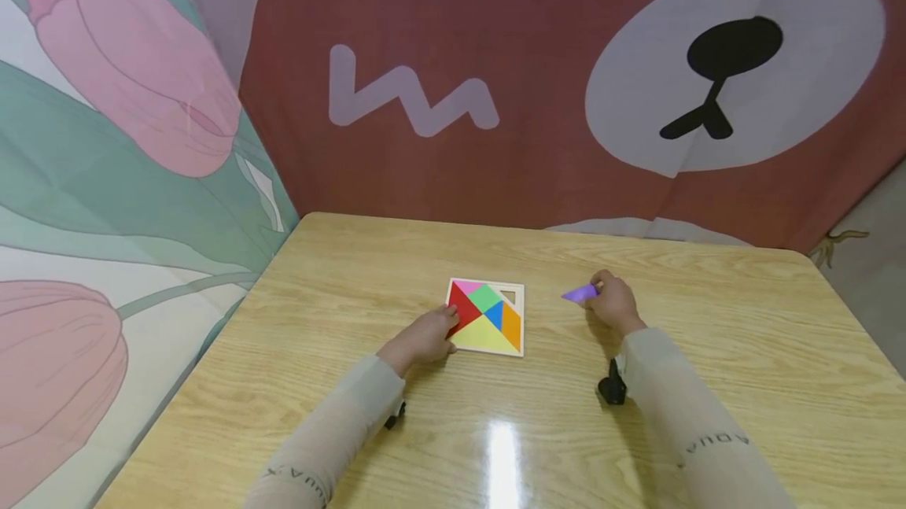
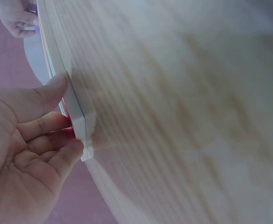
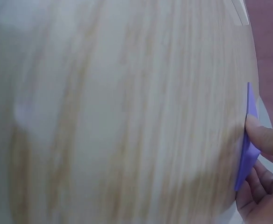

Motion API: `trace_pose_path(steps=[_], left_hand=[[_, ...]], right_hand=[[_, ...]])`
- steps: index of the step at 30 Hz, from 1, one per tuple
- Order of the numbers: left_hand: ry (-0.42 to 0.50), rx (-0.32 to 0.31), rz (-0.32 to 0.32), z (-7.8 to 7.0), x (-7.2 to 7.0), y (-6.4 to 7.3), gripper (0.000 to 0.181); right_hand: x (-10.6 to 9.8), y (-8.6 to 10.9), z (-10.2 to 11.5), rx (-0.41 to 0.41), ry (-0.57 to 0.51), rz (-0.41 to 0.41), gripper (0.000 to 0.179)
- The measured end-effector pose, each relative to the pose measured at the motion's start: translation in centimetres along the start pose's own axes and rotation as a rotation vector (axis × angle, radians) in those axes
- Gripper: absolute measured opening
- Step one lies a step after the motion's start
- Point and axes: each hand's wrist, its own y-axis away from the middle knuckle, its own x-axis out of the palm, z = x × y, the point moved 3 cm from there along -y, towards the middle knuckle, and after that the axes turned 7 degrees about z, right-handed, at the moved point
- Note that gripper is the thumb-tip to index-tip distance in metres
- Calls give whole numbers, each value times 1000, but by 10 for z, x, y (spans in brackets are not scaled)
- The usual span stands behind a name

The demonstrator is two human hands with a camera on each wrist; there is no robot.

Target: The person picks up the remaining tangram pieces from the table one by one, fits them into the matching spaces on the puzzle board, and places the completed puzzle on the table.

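Observation:
A square tangram puzzle board (image 1: 522, 320) with a pale frame lies on the table, holding red, yellow, pink, green, blue and orange pieces. A small triangular gap shows bare wood colour at its far right corner. My left hand (image 1: 427, 336) grips the board's left side, thumb at the near edge and fingers over the red triangle (image 1: 462, 303). In the left wrist view the thumb and curled fingers hold the frame (image 2: 78, 122) by its corner. To the right of the board, my right hand (image 1: 614, 303) pinches a purple triangle (image 1: 580, 293) between thumb and fingers, its tip pointing left.
The wooden table (image 1: 708, 320) has a bright light reflection near its front. Behind it hangs a red-brown cloth (image 1: 538, 116) with a cartoon bear face; a tulip-patterned cloth (image 1: 141, 60) hangs at the left. A black wrist device (image 1: 613, 385) sits under the right sleeve.

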Motion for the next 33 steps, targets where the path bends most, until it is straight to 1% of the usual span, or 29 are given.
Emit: trace_pose_path(steps=[2, 4, 8, 11, 16, 20, 24, 33], left_hand=[[0, -3, 0, 0, 1, 0, 52], [-4, 0, -3, 1, 1, 1, 52], [-10, 19, -16, 2, 1, 1, 52], [-2, 20, -15, 3, 1, 1, 52], [-1, 11, -9, 4, 3, 1, 52], [-13, 21, -19, 2, 2, 1, 51], [-4, 20, -17, 0, 1, 2, 51], [-10, 16, -13, -3, -2, 3, 51]], right_hand=[[0, 2, 0, 17, -4, 24, 31], [0, 5, 1, 27, -1, 30, 30], [-1, 7, 3, 25, 13, 6, 28], [-2, 8, 5, 12, -13, -11, 25], [2, 8, 12, -18, -74, -3, 23], [5, 8, 19, -10, -118, 7, 23], [8, 7, 23, -5, -166, -7, 24], [20, 5, 24, 65, -310, -14, 27]])
